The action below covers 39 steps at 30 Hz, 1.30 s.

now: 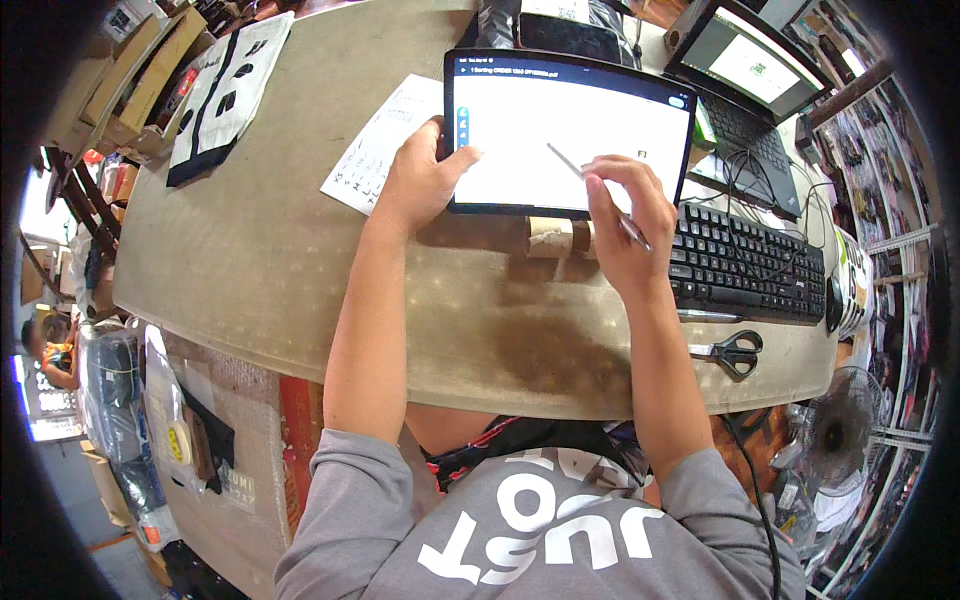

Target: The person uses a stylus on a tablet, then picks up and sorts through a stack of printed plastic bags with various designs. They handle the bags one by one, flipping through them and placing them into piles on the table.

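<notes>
A tablet (pixel 570 130) with a bright white screen leans up on a brown tape roll (pixel 552 238) on the table. My left hand (pixel 420 180) grips the tablet's left edge, thumb on the frame. My right hand (pixel 625 215) holds a slim grey stylus (pixel 568 162) whose tip touches the middle of the screen. A white sheet of paper (pixel 380 145) with handwriting lies under my left hand, to the left of the tablet.
A black keyboard (pixel 745 265) lies right of my right hand, with black-handled scissors (pixel 730 352) in front of it. A laptop (pixel 745 75) stands at the back right. A black-and-white bag (pixel 225 95) and cardboard boxes (pixel 140 80) sit at the far left. A fan (pixel 835 425) stands below the table's right edge.
</notes>
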Each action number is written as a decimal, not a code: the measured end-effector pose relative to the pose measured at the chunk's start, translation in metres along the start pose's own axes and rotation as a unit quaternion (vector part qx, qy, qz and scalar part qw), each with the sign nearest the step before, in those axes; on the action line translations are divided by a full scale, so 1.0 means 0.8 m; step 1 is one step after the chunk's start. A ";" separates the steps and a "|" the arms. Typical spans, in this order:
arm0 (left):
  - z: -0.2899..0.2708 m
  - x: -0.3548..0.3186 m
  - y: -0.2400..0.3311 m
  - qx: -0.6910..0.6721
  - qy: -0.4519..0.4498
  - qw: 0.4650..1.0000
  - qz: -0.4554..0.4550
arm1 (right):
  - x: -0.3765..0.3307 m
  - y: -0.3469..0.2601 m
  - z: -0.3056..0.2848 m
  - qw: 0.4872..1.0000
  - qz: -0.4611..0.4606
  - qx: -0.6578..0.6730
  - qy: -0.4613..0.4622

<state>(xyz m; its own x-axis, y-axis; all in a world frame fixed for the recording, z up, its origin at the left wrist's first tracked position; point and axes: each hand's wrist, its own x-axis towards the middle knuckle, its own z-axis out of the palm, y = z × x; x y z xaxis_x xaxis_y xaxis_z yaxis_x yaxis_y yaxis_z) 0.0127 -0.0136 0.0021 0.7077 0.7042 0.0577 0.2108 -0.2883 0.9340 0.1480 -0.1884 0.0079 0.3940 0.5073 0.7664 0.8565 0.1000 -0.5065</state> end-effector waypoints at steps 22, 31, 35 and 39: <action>0.007 0.005 -0.003 0.006 0.067 0.996 0.053 | 0.012 0.020 -0.026 0.996 -0.012 -0.008 0.084; 0.005 0.000 0.010 -0.071 0.039 0.997 0.015 | 0.052 0.092 -0.064 0.984 -0.065 -0.087 0.138; 0.003 0.000 0.014 -0.117 0.031 0.992 0.028 | 0.055 0.078 -0.059 0.974 -0.058 -0.206 0.076; 0.002 0.004 0.004 -0.119 0.026 0.992 0.034 | 0.056 0.080 -0.074 0.978 -0.061 -0.185 0.071</action>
<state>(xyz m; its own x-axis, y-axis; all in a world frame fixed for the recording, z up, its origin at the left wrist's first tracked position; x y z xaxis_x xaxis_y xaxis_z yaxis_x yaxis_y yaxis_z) 0.0164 -0.0132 0.0049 0.6774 0.7230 0.1356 -0.0054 -0.1795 0.9837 0.2398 -0.2099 0.0331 0.3017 0.3851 0.8722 0.9516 -0.1786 -0.2503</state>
